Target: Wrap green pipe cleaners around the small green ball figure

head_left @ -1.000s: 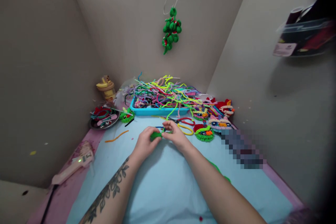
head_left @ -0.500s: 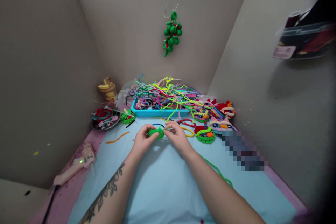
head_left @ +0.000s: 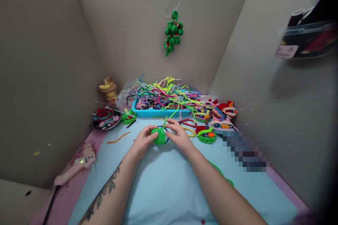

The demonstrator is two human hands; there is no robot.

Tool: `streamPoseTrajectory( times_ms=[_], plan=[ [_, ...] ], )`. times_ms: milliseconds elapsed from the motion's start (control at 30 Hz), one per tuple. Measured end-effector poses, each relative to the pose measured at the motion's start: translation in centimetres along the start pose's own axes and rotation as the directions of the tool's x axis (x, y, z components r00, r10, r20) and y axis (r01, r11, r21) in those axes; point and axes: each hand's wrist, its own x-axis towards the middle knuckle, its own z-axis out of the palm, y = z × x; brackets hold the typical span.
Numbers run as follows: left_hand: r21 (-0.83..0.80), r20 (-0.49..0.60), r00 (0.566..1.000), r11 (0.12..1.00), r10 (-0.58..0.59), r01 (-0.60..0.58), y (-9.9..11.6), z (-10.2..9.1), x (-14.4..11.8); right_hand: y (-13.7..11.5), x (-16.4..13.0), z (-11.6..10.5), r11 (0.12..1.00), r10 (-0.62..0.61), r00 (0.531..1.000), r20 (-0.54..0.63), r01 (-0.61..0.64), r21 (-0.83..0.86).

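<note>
Between my two hands, above the blue cloth, is a round bright-green pipe cleaner coil. My left hand pinches its left edge between thumb and fingers. At its right edge, the thumb and fingers of my right hand close on the coil, the fingertips partly hidden. A short green end sticks up from the top of the coil. A blue loop shows just behind it. Beyond my right hand lie a red pipe cleaner loop and a yellow loop.
A blue tray heaped with colourful pipe cleaners stands at the back. Several bird-face pieces lie to the right. A green frog-like piece, a dish and a glue gun are at left. Green figures hang on the back wall.
The green coil has turned so its round face shows more toward me. My right fingers have lifted and spread a little, and the blue loop shows more beside the coil.
</note>
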Motion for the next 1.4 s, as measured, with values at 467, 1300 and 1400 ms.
streamPoseTrajectory(
  times_ms=[467, 1300, 1400],
  plan=[
    [-0.075, 0.192, 0.976, 0.990, -0.107, 0.123, 0.3, -0.2, -0.5, 0.6, 0.0, 0.0, 0.999, 0.023, 0.985, 0.172, -0.031, 0.041],
    [0.493, 0.200, 0.958, 0.824, 0.206, -0.280, -0.7, -0.1, 0.1, 0.5, -0.5, 0.9, 0.958, -0.040, 0.999, 0.019, 0.044, -0.282],
    [0.460, 0.185, 0.959, 0.844, 0.214, -0.277, -0.8, -0.1, 0.2, 0.2, -0.6, 1.1, 0.951, -0.064, 0.998, -0.018, 0.056, -0.305]
  ],
)
